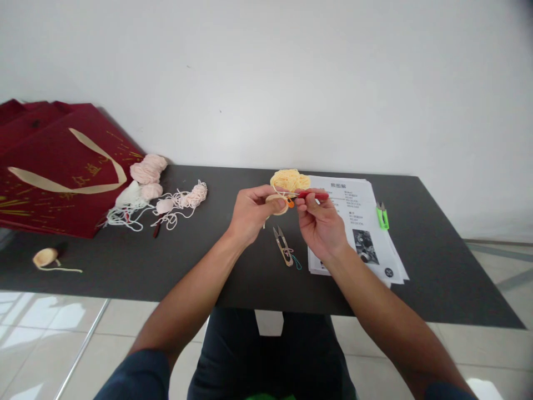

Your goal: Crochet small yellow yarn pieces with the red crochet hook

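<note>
Between the thumb and fingers of my left hand [253, 213] is a small cream crochet piece [277, 204], partly covered by the thumb. An orange stitch marker [290, 203] hangs at its right side. My right hand [321, 225] is closed around the red handle of a crochet hook [314, 196], whose metal tip points left to the piece. Pale yarn runs across the left fingers at the hook's tip. Just behind the hands lies a ball of yellow yarn [290, 180]. Thread snips [283, 246] rest on the table below them.
Printed sheets [366, 203] lie to the right, with green-handled snips [382, 215] at their edge. Dark red gift bags [62, 166] stand at the left beside pink yarn [149, 168] and loose strands. A cream crocheted cup shape [45, 257] sits near the front left edge.
</note>
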A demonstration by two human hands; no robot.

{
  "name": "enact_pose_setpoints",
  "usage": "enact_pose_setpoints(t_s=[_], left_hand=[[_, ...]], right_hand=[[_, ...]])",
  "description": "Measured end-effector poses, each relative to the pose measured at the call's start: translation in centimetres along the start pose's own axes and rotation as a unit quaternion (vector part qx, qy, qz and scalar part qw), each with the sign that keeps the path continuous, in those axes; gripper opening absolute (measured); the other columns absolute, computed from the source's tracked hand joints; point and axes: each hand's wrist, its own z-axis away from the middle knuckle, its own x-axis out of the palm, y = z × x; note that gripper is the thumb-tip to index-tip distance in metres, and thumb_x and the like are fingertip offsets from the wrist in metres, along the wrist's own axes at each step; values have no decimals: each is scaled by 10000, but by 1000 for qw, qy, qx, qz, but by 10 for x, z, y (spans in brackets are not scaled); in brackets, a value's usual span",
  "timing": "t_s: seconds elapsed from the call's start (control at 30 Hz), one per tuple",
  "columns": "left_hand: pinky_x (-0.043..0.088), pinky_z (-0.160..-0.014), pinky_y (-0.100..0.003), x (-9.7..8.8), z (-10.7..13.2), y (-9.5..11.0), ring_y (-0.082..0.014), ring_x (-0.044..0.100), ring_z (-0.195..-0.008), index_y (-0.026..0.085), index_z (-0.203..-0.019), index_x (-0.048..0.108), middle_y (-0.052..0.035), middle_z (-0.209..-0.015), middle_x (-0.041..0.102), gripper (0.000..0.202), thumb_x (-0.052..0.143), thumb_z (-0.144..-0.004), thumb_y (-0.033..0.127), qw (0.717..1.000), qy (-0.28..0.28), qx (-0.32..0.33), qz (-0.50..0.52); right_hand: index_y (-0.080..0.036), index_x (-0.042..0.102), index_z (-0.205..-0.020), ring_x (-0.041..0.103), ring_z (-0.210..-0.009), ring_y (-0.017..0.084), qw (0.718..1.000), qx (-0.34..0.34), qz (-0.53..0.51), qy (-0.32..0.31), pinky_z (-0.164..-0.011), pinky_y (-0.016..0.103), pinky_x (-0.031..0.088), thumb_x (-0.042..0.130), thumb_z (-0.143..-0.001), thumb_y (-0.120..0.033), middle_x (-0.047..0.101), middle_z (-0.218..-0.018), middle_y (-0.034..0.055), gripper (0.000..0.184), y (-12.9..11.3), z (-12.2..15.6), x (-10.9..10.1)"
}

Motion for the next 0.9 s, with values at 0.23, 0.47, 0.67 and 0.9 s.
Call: enact_pose_setpoints(t_s=[0.23,0.47,0.67,0.9], left_hand=[[519,-681,-252,7,1,-2,-121,659,-691,188,-941,820,-5,-790,749,301,864,-644,175,997,72,-5,-12],[524,-670,-232,12,3,-1,-88,637,-660,193,-1130,781,36,-761,703,506,847,-632,136,996,86,-2,-1],[511,-671,-241,12,4,-1,-101,645,-668,185,-1059,797,8,-786,734,409,851,-653,175,996,93,11,15],[460,-614,-220,13,4,-2,-80,589,-623,197,-1005,802,32,-740,686,364,814,-647,131,993,113,40,-15]], right_hand=[[-253,756,-879,741,-785,55,998,-37,44,24,-785,144,653,898,-770,-304,806,-906,-48,187,9,5,3],[-260,750,-906,740,-780,68,997,-49,65,12,-769,169,651,867,-808,-301,812,-932,-37,158,12,6,3],[-261,728,-906,731,-778,69,996,-60,70,9,-773,178,642,844,-829,-283,801,-916,-42,140,14,3,0],[-258,701,-883,693,-738,89,990,-104,92,-5,-691,218,600,837,-826,-272,785,-912,-30,148,11,7,4]])
